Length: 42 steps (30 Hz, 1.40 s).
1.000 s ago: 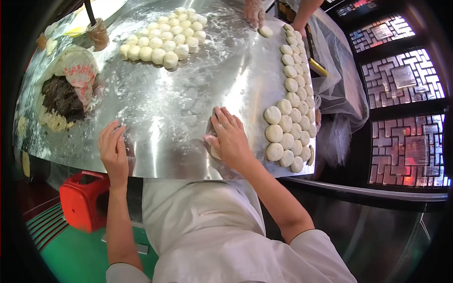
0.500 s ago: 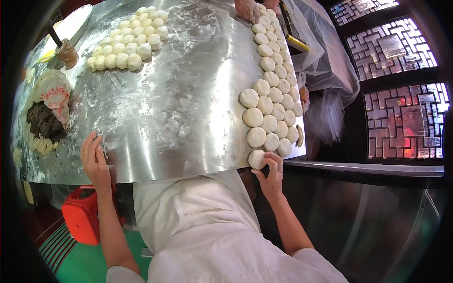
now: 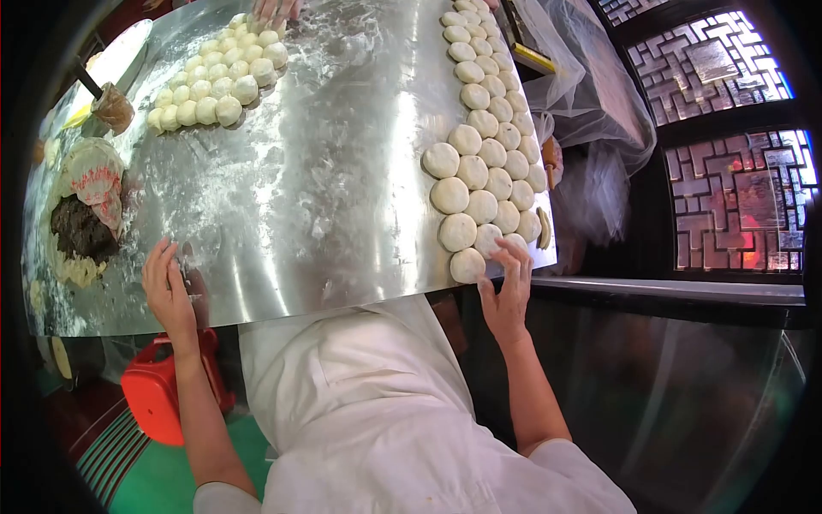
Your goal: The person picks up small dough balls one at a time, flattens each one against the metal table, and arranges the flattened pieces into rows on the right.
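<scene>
Our right hand (image 3: pixel 509 295) is at the near edge of the shiny tabletop (image 3: pixel 300 240), just beside a flat, round piece of dough (image 3: pixel 467 266). Its thumb and fingers are spread apart, and we cannot tell if a fingertip is touching the dough. That round piece is the one closest to us, at the near end of a big bunch of flat dough rounds (image 3: pixel 498 182). They sit close together in long rows down the right side. Our left hand (image 3: pixel 169 291) is far from them, over the left part of the near edge, with its fingers loose and its thumb held wide. Past it, we see a dark, lumpy heap (image 3: pixel 81 230), with a crumpled bag (image 3: pixel 98 184) with red writing on top of it. Farther back is a bunch of small, white dough balls (image 3: pixel 205 111), and another person's hand (image 3: pixel 276 10) is at their far end. White flour (image 3: pixel 231 180) is dusted about. Below the table, on our left, is a red stool (image 3: pixel 152 394).
</scene>
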Available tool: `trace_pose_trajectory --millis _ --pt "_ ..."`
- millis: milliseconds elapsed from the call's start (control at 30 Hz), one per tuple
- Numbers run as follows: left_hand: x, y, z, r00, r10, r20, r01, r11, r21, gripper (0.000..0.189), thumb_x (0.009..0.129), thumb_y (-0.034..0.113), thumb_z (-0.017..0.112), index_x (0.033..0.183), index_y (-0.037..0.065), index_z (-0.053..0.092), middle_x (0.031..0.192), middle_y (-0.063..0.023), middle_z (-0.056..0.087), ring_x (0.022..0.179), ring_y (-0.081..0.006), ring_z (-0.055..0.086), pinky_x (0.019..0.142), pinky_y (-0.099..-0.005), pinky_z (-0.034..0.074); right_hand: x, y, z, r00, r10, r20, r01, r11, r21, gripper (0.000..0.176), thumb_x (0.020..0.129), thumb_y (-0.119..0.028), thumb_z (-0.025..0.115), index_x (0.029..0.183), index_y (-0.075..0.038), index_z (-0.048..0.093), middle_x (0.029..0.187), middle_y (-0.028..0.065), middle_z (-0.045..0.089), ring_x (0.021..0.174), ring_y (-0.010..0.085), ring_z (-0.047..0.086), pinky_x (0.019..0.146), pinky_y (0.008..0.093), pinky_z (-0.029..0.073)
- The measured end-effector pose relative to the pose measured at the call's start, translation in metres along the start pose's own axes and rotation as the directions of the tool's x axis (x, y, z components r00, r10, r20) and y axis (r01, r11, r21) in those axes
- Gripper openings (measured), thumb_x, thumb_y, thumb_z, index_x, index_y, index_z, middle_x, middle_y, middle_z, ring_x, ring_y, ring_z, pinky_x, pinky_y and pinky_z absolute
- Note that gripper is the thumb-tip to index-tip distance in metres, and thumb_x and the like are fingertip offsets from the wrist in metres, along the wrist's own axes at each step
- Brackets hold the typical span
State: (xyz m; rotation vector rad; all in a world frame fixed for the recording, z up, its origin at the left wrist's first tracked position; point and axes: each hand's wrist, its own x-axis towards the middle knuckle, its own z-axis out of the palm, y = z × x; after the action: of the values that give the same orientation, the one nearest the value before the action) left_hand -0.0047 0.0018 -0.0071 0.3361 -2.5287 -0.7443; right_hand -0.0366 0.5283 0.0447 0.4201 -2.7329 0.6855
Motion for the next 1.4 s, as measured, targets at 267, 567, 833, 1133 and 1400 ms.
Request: trace_pose_trajectory --millis 267,567,833,1133,1400 --pt "0.008 0.044 0.008 0.974 0.218 0.057 -0.221 0.974 0.050 0.035 0.103 0.015 0.053 0.135 0.004 0.063 0.145 -0.0143 0.059 0.139 -0.0339 0.049 0.120 -0.0458 0.031 0.025 0.005 -0.006 0.998 -0.047 -0.036 0.048 0.999 0.026 0.035 0.091 -0.010 0.067 0.125 -0.004 0.060 0.141 0.0164 0.057 0.134 0.0379 0.050 0.114 0.0492 0.039" --pt "-0.039 0.239 0.097 0.607 0.660 0.443 -0.584 0.748 -0.315 0.066 0.091 0.031 0.072 0.150 0.010 0.050 0.164 -0.0127 0.037 0.155 -0.0352 0.028 0.124 -0.0640 0.014 -0.045 0.025 -0.016 0.756 0.604 0.252 -0.594 0.473 0.651 0.022 0.106 -0.014 0.051 0.096 -0.002 0.066 0.074 0.0009 0.058 0.066 0.0067 0.054 0.060 0.0216 0.043" --pt "-0.028 0.209 0.119 0.514 0.646 0.564 -0.646 0.725 -0.241 0.082 0.089 0.046 0.071 0.158 0.013 0.040 0.167 -0.0117 0.032 0.157 -0.0347 0.023 0.125 -0.0652 0.008 -0.045 0.001 0.004 0.633 0.580 0.513 -0.697 0.139 0.703 0.022 0.094 -0.003 0.050 0.099 0.000 0.070 0.077 0.0037 0.065 0.064 0.0087 0.056 0.057 0.0223 0.043" --pt "0.021 0.025 0.017 0.965 0.139 0.221 -0.195 0.947 0.257 0.064 0.099 0.024 0.060 0.158 0.009 0.040 0.167 -0.0131 0.033 0.158 -0.0344 0.022 0.126 -0.0601 0.007 0.025 -0.046 -0.012 0.930 0.312 0.195 -0.367 0.757 0.540 0.025 0.102 -0.004 0.054 0.125 0.000 0.062 0.109 0.0100 0.067 0.103 0.0198 0.065 0.089 0.0309 0.051" --pt "0.003 0.018 0.003 0.995 0.039 0.091 -0.058 0.974 0.217 0.053 0.099 0.018 0.055 0.151 0.007 0.050 0.162 -0.0140 0.042 0.155 -0.0348 0.030 0.126 -0.0594 0.009 0.123 -0.045 0.080 0.893 -0.199 0.403 0.332 0.896 -0.295 0.072 0.094 -0.034 0.069 0.151 0.002 0.043 0.159 0.0215 0.042 0.151 0.0355 0.036 0.127 0.0514 0.021"
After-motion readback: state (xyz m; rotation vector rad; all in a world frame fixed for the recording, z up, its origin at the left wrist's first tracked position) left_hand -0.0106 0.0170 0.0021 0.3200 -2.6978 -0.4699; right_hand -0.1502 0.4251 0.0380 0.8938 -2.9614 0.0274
